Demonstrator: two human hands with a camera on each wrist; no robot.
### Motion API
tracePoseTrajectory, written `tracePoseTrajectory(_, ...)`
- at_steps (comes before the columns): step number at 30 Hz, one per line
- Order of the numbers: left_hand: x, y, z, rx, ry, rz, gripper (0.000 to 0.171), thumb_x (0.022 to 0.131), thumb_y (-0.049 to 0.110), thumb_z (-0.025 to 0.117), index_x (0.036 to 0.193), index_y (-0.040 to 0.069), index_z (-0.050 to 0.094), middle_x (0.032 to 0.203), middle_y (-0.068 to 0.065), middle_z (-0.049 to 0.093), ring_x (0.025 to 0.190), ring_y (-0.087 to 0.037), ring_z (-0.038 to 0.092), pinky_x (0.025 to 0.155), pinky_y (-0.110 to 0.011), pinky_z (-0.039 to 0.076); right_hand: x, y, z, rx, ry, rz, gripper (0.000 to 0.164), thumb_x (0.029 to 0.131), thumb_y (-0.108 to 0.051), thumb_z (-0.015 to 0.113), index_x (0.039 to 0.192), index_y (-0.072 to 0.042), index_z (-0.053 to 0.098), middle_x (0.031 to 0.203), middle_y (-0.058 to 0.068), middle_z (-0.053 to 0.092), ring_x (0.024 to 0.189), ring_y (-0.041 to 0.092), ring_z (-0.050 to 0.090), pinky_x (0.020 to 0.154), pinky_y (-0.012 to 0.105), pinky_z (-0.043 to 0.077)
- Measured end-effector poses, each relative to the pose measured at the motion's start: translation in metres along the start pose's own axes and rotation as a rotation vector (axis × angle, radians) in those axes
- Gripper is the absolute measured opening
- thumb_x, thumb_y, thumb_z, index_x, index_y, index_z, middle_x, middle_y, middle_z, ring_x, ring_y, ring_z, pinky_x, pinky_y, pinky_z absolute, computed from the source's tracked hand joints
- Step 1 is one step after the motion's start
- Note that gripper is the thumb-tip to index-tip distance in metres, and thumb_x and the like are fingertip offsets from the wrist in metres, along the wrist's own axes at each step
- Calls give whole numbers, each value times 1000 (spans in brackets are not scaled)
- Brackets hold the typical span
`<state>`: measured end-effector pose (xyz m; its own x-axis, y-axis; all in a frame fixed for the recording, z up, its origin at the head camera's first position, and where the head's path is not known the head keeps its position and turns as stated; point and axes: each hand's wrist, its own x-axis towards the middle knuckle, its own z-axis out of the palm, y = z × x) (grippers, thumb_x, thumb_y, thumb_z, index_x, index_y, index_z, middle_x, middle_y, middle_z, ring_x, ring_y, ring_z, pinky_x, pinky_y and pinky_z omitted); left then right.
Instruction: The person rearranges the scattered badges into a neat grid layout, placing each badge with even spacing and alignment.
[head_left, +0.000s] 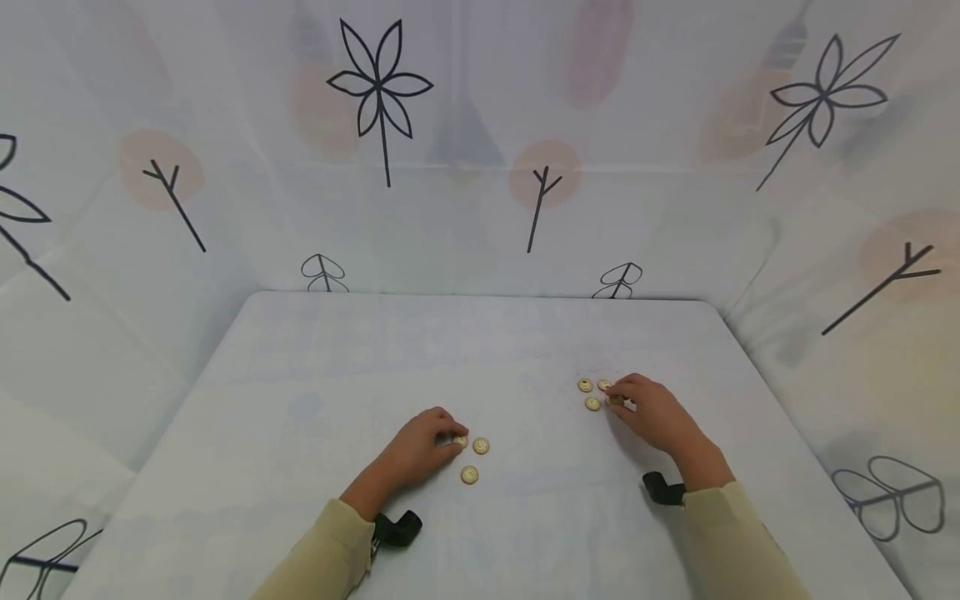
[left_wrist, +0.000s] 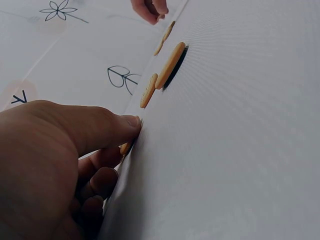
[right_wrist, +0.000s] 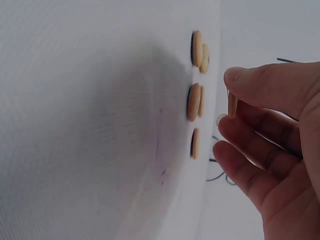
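Several small, round, tan biscuit-like discs lie on the white tabletop in two groups. My left hand (head_left: 420, 447) pinches one disc (left_wrist: 125, 147) at the table surface, its thumb on the near side and its fingers curled behind. Close to its fingertips lie a second disc (head_left: 481, 446) and a third disc (head_left: 469, 475). Farther right, my right hand (head_left: 656, 414) holds a disc (right_wrist: 232, 105) on edge between thumb and fingers, above the table in the right wrist view. Beside it are three discs, among them a left one (head_left: 585, 385) and a nearer one (head_left: 592, 404).
The table (head_left: 337, 350) has a white cover. Around its back and sides hangs a pale cloth (head_left: 465, 217) printed with dark line flowers and twigs. A black strap mount (head_left: 401, 528) sits at the left wrist, another black mount (head_left: 663, 489) at the right.
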<state>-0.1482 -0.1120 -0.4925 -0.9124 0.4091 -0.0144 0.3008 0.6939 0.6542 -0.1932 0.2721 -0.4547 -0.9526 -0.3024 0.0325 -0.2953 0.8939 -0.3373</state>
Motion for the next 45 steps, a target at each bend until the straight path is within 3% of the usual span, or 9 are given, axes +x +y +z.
tracePoseTrajectory(24,1,0,0,-7,-10,-8,22,93,27,65,113,21,72,104,9,59,94,-8,54,85,-33,47,5,32,6,-1,-27,119,23,92,-14,64,112,-3,69,111,15,63,101,32,60,89,52,48)
tracePoseTrajectory(45,2,-1,0,-2,-2,-6,22,93,27,65,113,21,72,104,8,60,95,-8,55,85,-34,47,8,34,6,22,-62,197,18,91,-11,65,107,-3,69,111,17,66,100,33,61,85,50,49)
